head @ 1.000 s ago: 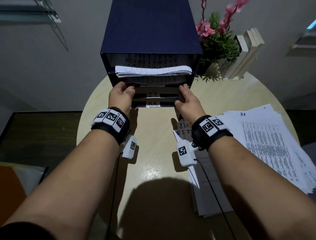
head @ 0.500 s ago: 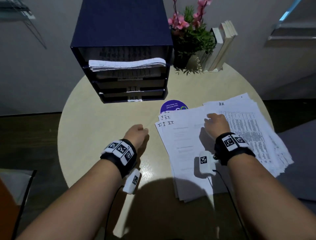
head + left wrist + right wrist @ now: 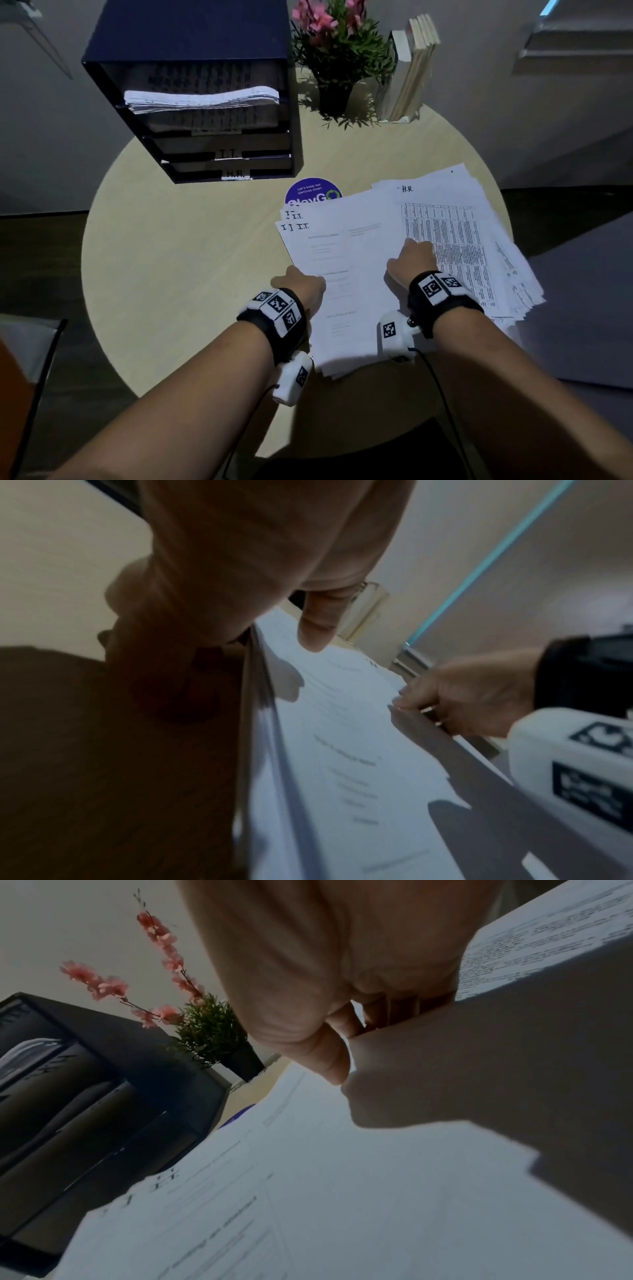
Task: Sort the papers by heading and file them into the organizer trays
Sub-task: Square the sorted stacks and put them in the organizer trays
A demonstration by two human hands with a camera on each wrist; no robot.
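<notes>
A dark blue organizer (image 3: 191,37) stands at the table's back left. Its lower trays are labelled I.T. (image 3: 228,154) and H.R. (image 3: 236,174), and papers fill an upper tray (image 3: 202,97). A stack of I.T. papers (image 3: 346,246) lies mid-table and overlaps a spread H.R. stack (image 3: 455,219) to its right. My left hand (image 3: 301,281) grips the I.T. stack's left edge, thumb on top and fingers beneath (image 3: 246,647). My right hand (image 3: 412,257) pinches its right edge, with the thumb on top (image 3: 349,1042).
A potted plant with pink flowers (image 3: 337,51) and a few upright books (image 3: 411,68) stand behind the papers. A round purple sticker (image 3: 313,192) shows at the I.T. stack's far edge. The round table (image 3: 178,257) has bare wood on its left half.
Both hands left the organizer's lower trays and came back to the table. The right hand reached the papers first, and the left has now taken the I.T. stack's left edge.
</notes>
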